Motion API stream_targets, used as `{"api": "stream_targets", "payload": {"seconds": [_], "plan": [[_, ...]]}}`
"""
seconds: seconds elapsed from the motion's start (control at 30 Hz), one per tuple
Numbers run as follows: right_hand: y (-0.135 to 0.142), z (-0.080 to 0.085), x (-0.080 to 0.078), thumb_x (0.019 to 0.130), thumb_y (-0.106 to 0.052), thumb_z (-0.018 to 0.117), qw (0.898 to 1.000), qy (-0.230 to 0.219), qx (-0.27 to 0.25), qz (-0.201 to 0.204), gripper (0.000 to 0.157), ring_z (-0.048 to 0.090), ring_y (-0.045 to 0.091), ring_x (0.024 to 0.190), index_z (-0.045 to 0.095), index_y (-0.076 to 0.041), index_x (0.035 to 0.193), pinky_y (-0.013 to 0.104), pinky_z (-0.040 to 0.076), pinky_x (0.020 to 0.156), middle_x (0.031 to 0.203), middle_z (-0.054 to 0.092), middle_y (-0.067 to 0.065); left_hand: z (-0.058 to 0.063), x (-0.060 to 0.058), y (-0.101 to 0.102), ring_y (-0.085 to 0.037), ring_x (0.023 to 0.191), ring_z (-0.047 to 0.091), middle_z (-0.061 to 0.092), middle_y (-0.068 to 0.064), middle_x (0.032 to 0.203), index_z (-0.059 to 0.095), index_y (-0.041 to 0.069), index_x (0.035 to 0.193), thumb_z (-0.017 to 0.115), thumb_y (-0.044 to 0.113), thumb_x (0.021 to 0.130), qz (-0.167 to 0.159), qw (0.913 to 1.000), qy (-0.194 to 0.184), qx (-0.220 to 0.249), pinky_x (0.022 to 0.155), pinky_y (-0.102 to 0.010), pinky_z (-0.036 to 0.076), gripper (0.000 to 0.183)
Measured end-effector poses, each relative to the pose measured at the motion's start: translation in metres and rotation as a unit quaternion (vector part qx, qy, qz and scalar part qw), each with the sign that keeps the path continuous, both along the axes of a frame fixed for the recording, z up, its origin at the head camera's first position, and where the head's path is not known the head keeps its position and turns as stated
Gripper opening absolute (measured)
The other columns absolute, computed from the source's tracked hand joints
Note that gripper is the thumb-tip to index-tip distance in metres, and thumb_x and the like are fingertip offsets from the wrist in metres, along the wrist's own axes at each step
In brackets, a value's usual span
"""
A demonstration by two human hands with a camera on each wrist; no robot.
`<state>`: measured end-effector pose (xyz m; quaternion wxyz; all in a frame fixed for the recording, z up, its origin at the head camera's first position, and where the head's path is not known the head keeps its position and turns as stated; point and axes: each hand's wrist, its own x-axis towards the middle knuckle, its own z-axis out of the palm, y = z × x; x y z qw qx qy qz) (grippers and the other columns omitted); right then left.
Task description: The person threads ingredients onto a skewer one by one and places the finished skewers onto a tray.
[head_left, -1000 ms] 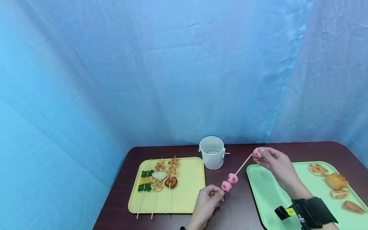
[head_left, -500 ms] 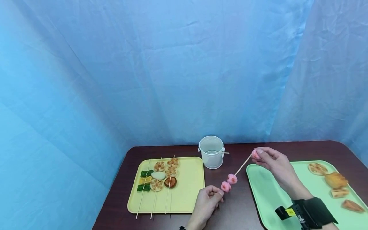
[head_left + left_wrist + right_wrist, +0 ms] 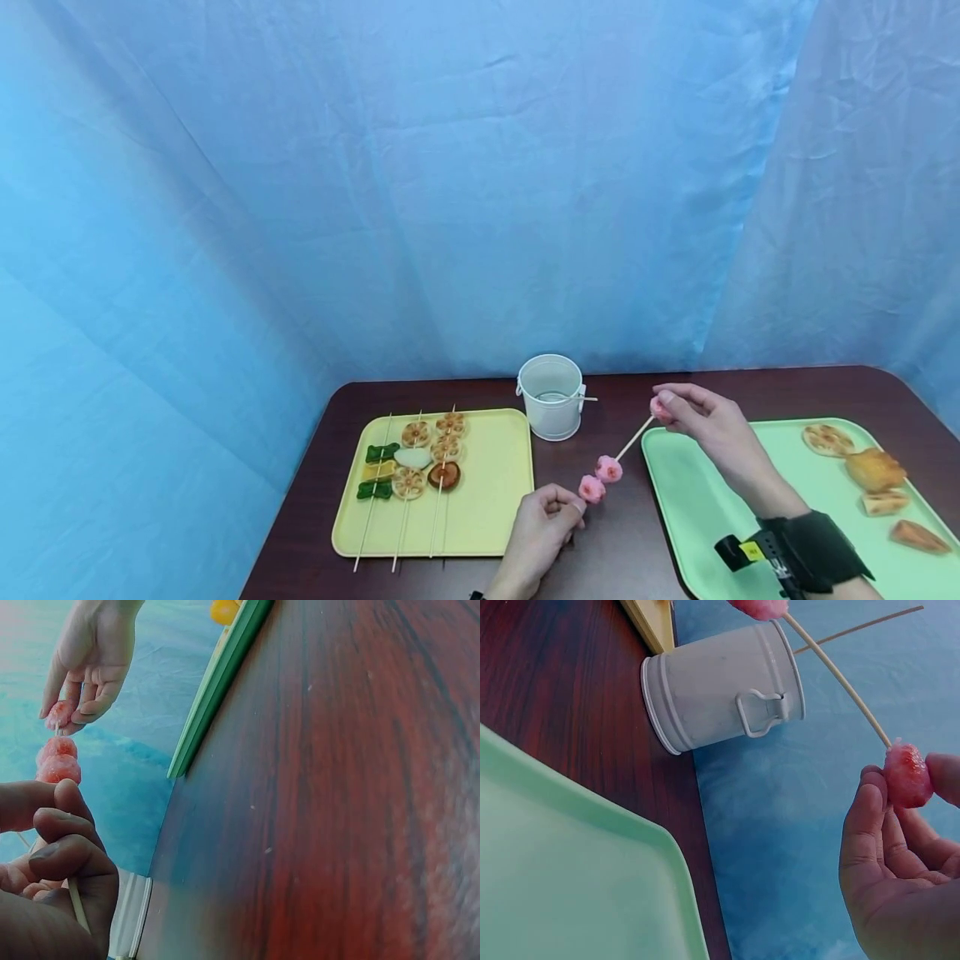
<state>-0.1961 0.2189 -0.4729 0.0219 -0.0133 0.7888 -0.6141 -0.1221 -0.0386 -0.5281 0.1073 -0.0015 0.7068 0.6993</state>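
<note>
My left hand (image 3: 542, 527) grips a thin wooden skewer (image 3: 78, 906) near its lower end, just below two pink meatball-like pieces (image 3: 600, 479) threaded on it. The skewer slants up to the right, above the table. At its upper tip, my right hand (image 3: 712, 429) pinches a third pink ball (image 3: 908, 776) between thumb and fingers. In the right wrist view the skewer's tip meets that ball, and a bare length of stick (image 3: 840, 679) lies between it and the other pieces.
A yellow tray (image 3: 495, 500) at left bears three filled skewers with lotus slices, green pieces and a mushroom (image 3: 444, 476). Behind stands a white bucket (image 3: 553, 417) with a stick over its rim. The green tray (image 3: 697, 533) at right holds several food pieces, including a lotus slice (image 3: 828, 440).
My right hand has moved slightly left and down along the skewer with its pink ball, closer to the other two. The left hand has hardly moved.
</note>
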Motion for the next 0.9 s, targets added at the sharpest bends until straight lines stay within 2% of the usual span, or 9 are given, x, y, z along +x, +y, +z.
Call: {"api": "stream_targets", "payload": {"seconds": [0.23, 0.4, 0.63, 0.9], "plan": [[-0.008, -0.001, 0.003, 0.094, -0.049, 0.053, 1.000, -0.020, -0.002, -0.001, 0.059, 0.064, 0.024, 0.097, 0.057, 0.001, 0.125, 0.028, 0.054, 0.079, 0.107, 0.067, 0.010, 0.001, 0.000, 0.002, -0.002, 0.048, 0.041, 0.058, 0.002, 0.063, 0.064, -0.002, 0.085, 0.067, 0.012, 0.085, 0.006, 0.9999, -0.005, 0.008, 0.043, -0.017, 0.034, 0.015], [-0.013, -0.005, 0.005, 0.094, -0.048, 0.053, 1.000, -0.016, -0.008, -0.012, 0.059, 0.064, 0.021, 0.092, 0.057, 0.002, 0.124, 0.028, 0.054, 0.077, 0.105, 0.067, 0.008, 0.001, 0.001, 0.003, -0.002, 0.048, 0.041, 0.058, 0.002, 0.063, 0.064, -0.004, 0.086, 0.067, 0.011, 0.085, 0.008, 0.9999, -0.002, 0.013, 0.043, -0.017, 0.035, 0.015], [-0.022, -0.010, 0.008, 0.092, -0.050, 0.055, 1.000, -0.021, 0.002, -0.022, 0.057, 0.065, 0.024, 0.092, 0.061, 0.001, 0.116, 0.034, 0.054, 0.079, 0.103, 0.068, 0.010, 0.003, 0.001, 0.005, -0.002, 0.048, 0.040, 0.058, 0.002, 0.063, 0.064, -0.005, 0.086, 0.066, 0.010, 0.085, 0.013, 0.9997, -0.004, 0.022, 0.043, -0.017, 0.035, 0.015], [-0.028, -0.012, 0.012, 0.093, -0.049, 0.055, 0.999, 0.005, 0.005, -0.031, 0.052, 0.065, 0.019, 0.090, 0.064, 0.000, 0.110, 0.030, 0.055, 0.076, 0.104, 0.068, 0.010, 0.006, 0.001, 0.007, -0.003, 0.048, 0.041, 0.058, 0.002, 0.063, 0.064, -0.004, 0.085, 0.067, 0.010, 0.085, 0.021, 0.9994, -0.010, 0.025, 0.043, -0.017, 0.034, 0.014]]}}
